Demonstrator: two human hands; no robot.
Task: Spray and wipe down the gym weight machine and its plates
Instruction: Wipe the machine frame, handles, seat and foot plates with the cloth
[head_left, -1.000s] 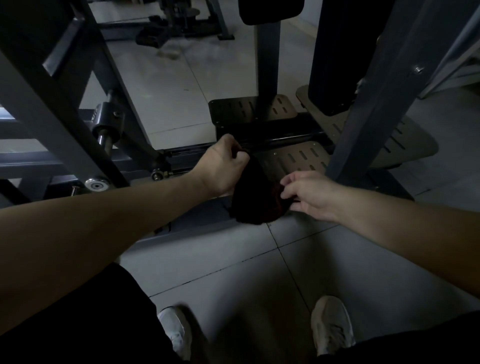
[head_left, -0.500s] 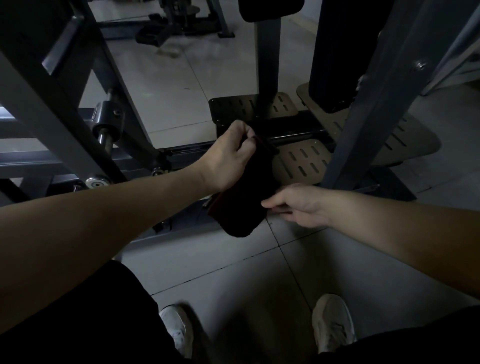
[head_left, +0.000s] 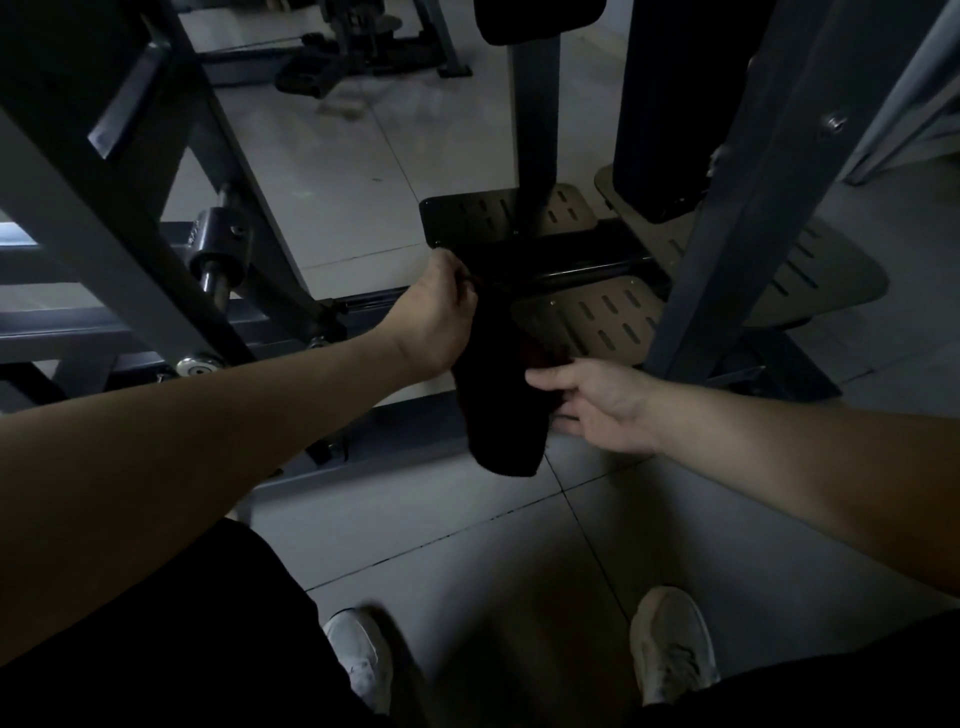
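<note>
one dark, soft cloth (head_left: 498, 400) hangs limp in the air just before the weight machine (head_left: 727, 234), above the pale square-tiled floor (head_left: 467, 545). two hands hold it: the left hand (head_left: 436, 317) pinches its top edge with curled fingers, and the right hand (head_left: 597, 402) grips its right side between thumb and fingers. three flat metal foot plates (head_left: 597, 322) with oblong slots lie behind. two pale, scuffed shoes (head_left: 670, 639) stand below.
</note>
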